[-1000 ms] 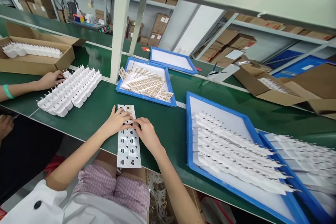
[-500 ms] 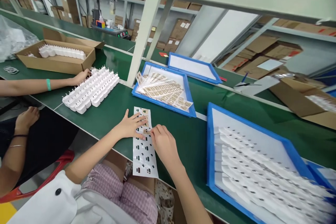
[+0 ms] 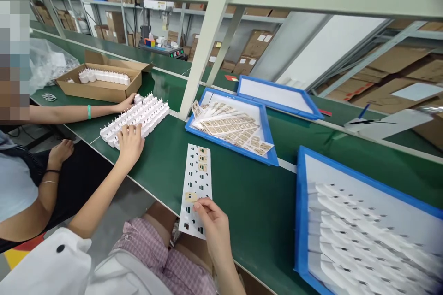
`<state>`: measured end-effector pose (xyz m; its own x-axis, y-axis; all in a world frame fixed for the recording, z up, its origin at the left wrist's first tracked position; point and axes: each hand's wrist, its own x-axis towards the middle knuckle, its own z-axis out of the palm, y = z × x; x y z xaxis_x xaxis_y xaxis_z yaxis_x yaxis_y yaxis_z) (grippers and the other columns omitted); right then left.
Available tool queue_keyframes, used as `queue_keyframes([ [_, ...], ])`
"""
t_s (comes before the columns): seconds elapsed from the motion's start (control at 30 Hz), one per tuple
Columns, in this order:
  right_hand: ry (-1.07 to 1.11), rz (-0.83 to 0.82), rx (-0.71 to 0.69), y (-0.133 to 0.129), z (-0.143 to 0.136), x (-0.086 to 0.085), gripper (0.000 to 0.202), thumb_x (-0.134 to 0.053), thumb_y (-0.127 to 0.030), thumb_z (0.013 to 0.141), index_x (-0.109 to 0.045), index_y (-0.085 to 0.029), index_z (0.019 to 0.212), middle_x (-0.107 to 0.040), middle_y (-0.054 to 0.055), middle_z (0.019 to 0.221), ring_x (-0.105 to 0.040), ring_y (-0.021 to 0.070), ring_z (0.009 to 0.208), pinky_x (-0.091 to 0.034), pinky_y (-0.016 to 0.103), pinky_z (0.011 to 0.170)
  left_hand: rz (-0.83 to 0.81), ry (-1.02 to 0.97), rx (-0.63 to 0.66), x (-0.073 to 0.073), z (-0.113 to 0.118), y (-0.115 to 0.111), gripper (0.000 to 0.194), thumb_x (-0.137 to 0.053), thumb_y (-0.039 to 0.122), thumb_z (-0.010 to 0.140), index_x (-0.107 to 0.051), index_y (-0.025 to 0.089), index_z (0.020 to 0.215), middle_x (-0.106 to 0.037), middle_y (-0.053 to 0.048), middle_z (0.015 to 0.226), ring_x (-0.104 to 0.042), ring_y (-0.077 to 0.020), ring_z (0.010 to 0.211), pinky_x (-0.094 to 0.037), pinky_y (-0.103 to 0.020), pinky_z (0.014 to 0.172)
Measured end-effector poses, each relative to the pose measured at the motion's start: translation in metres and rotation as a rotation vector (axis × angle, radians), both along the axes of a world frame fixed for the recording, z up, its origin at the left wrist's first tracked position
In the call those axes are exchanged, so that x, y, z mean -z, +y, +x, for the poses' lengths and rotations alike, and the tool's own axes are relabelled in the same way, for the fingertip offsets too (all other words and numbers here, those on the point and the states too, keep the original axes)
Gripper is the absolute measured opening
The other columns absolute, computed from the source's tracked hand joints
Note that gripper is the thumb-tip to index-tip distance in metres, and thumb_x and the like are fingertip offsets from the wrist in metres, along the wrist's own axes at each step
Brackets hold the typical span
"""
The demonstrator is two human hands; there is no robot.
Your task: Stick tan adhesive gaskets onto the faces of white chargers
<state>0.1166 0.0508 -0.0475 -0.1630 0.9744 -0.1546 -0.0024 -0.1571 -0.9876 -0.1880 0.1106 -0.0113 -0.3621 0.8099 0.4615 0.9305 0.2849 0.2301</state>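
My left hand (image 3: 130,144) reaches over the near row of small white plastic housings (image 3: 157,113) with pins on top. Its fingers are bent around one housing, largely hidden beneath them. Thumb and forefinger of my right hand (image 3: 213,221) pinch the corner of a tan sticker (image 3: 190,197). That sticker lies over the white sticker sheet (image 3: 194,170), which has dark cut-out shapes and overhangs the table edge. A few other tan stickers (image 3: 202,159) remain near the sheet's far end.
At left, a co-worker's hand (image 3: 127,103) touches the far end of the housings, by an open cardboard box (image 3: 100,92). A blue-rimmed tray (image 3: 272,140) holds sticker strips. Another blue tray (image 3: 300,221) with rows of white parts stands right. A metal post (image 3: 207,32) rises behind.
My left hand has left the sheet and moved left onto the white housings. My right hand has come nearer the sheet's near end with the tan sticker. The view has shifted.
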Motion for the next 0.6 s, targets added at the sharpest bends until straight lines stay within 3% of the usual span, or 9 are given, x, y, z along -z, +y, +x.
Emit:
queue_keyframes([
  [0.1, 0.015, 0.014, 0.041, 0.01, -0.001, 0.004, 0.036, -0.082, -0.055, 0.07, -0.069, -0.021, 0.07, -0.064, 0.003, 0.068, -0.057, 0.0191, 0.065, -0.047, 0.031, 0.063, -0.01, -0.02, 0.06, 0.008, -0.011, -0.005, 0.037, -0.047, 0.016, 0.094, -0.057, 0.013, 0.13, -0.063, -0.022, 0.119, -0.058, -0.0412, 0.121, -0.046, -0.058, 0.101],
  [0.23, 0.057, 0.016, 0.054, 0.016, 0.002, 0.006, 0.036, -0.081, -0.055, 0.072, -0.068, -0.022, 0.071, -0.062, 0.001, 0.067, -0.056, 0.0187, 0.064, -0.048, 0.032, 0.063, -0.01, -0.104, 0.167, 0.021, -0.004, -0.017, 0.017, -0.05, 0.021, 0.094, -0.055, 0.017, 0.11, -0.061, -0.013, 0.108, -0.064, -0.0287, 0.105, -0.054, -0.043, 0.093],
  [0.33, 0.077, 0.013, 0.073, 0.013, 0.003, 0.007, 0.038, -0.081, -0.056, 0.073, -0.068, -0.021, 0.071, -0.062, 0.002, 0.067, -0.056, 0.0184, 0.066, -0.047, 0.031, 0.064, -0.048, -0.191, 0.246, 0.027, 0.006, -0.031, 0.028, -0.059, 0.028, 0.091, -0.049, 0.018, 0.115, -0.06, -0.008, 0.106, -0.067, -0.0215, 0.095, -0.058, -0.035, 0.087],
  [0.47, 0.094, 0.035, 0.103, 0.009, 0.001, 0.011, 0.038, -0.082, -0.056, 0.072, -0.068, -0.02, 0.07, -0.061, 0.002, 0.067, -0.054, 0.0174, 0.066, -0.045, 0.03, 0.063, -0.127, -0.242, 0.298, 0.025, 0.018, -0.036, 0.055, -0.072, 0.036, 0.085, -0.048, 0.018, 0.131, -0.058, -0.013, 0.128, -0.066, -0.0265, 0.113, -0.057, -0.04, 0.096],
  [0.6, 0.129, 0.116, 0.178, 0.01, 0.0, 0.014, 0.04, -0.081, -0.056, 0.074, -0.066, -0.02, 0.067, -0.06, 0.002, 0.068, -0.056, 0.0174, 0.067, -0.046, 0.031, 0.065, -0.208, -0.26, 0.3, 0.016, 0.031, -0.021, 0.033, -0.072, 0.033, 0.083, -0.063, 0.017, 0.112, -0.066, -0.012, 0.108, -0.065, -0.0364, 0.108, -0.055, -0.05, 0.095],
])
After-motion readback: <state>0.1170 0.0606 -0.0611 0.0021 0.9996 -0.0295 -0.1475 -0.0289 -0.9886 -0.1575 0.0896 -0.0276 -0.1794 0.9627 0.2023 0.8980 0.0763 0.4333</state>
